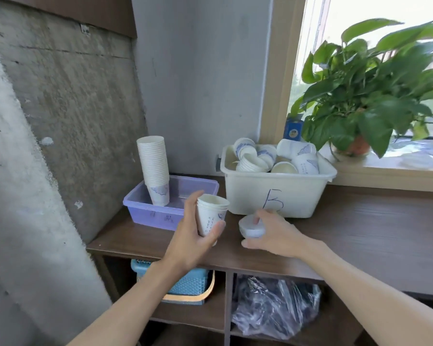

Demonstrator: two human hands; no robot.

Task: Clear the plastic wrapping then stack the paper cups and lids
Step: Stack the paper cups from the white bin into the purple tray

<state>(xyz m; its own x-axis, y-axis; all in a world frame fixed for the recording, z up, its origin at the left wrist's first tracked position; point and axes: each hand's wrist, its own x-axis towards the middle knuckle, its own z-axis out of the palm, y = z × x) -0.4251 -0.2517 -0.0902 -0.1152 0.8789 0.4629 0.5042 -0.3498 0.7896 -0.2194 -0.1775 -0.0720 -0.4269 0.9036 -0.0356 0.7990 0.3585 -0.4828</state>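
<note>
Tall upright stack of white paper cups (155, 168), bottom cup blue-printed, stands in the left end of a shallow purple tray (145, 211) at far left of the wooden counter. A short nested set of cups (211, 214), mouths up and tilted slightly, is held above the counter's near edge, just right of the tray; a small pile of white lids (251, 227) lies flat on the counter to its right, just in front of the cream bin. Loose cups (275, 156) lie jumbled on their sides, some nested, filling the cream bin (255, 193) marked "B" at far centre.
</note>
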